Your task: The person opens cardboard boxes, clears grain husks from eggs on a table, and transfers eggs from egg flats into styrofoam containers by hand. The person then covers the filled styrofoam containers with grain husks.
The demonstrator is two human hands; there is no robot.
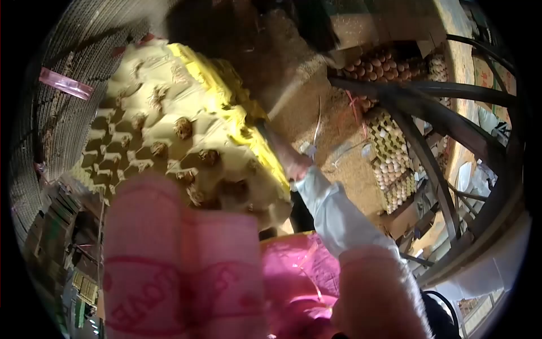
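Note:
A stack of egg trays (195,150) fills the left and middle of the view, tilted. Its top tray is pale, with brown dirty spots in several cups, and bright yellow edges (243,127) show along the right side. My right hand (293,164) grips this right side, its fingers running along the edge and partly lost in blur and shadow. A light blue cuff (327,209) covers my right wrist. My left hand does not show. Blurred pink fabric (186,260) lettered "LOVE" blocks the lower left foreground.
Trays full of eggs (389,164) stand at the right, with more eggs (384,68) behind them. Dark metal bars (429,118) cross in front. Corrugated wall (73,51) rises at the left. Magenta material (296,265) lies below my right arm.

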